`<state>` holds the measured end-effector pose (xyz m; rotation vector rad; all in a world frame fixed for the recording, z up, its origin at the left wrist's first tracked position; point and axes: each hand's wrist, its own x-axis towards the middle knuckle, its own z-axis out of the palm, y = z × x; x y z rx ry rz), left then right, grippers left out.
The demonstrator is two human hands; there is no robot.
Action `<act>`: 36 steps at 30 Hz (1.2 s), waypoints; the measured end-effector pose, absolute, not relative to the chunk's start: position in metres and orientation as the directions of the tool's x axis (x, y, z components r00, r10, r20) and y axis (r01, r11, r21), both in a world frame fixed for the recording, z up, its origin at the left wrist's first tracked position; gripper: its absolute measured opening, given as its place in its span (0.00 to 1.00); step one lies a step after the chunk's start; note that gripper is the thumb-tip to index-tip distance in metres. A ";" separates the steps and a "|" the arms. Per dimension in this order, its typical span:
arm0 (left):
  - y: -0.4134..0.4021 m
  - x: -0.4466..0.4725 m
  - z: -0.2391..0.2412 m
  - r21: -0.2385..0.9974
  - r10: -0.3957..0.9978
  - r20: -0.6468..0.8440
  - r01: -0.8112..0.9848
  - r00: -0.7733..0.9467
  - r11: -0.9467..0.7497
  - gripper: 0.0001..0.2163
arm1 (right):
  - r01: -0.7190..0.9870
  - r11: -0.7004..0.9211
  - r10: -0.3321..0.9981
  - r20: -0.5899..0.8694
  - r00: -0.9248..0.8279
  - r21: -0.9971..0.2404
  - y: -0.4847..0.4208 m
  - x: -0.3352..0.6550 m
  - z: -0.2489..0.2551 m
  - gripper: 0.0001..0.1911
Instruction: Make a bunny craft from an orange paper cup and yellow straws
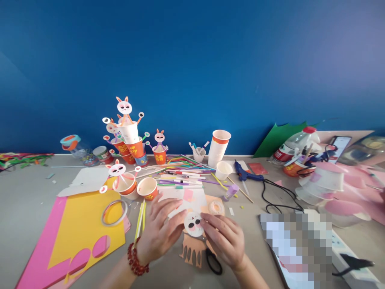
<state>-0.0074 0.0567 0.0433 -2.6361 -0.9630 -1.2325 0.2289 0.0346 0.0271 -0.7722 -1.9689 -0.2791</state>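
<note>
A round white paper face (194,224) with black eyes and pink patches is held up between my two hands. My right hand (224,237) pinches its right edge between thumb and fingertips. At the left edge, my left hand (164,224) grips it with bent fingers; a red bead bracelet (137,258) is on that wrist. Below the face lies a peach paper sheet (192,249) with long petal-shaped holes cut out. Black scissors handles (213,261) show beside my right hand, their blades hidden. A roll of clear tape (216,207) rests just behind that hand.
Paper cups with rabbit figures (128,132) stand at the back left. Yellow card (90,224) and a tape ring (114,212) lie left. Several markers (183,176) are in the middle. A blue glue gun (246,172), its cord and a tablet (294,249) are right.
</note>
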 end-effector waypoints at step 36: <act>0.051 0.023 0.047 0.716 0.769 0.506 0.307 0.390 -0.627 0.05 | 0.489 0.177 0.688 0.463 0.559 -0.854 0.080 0.286 -0.004 0.19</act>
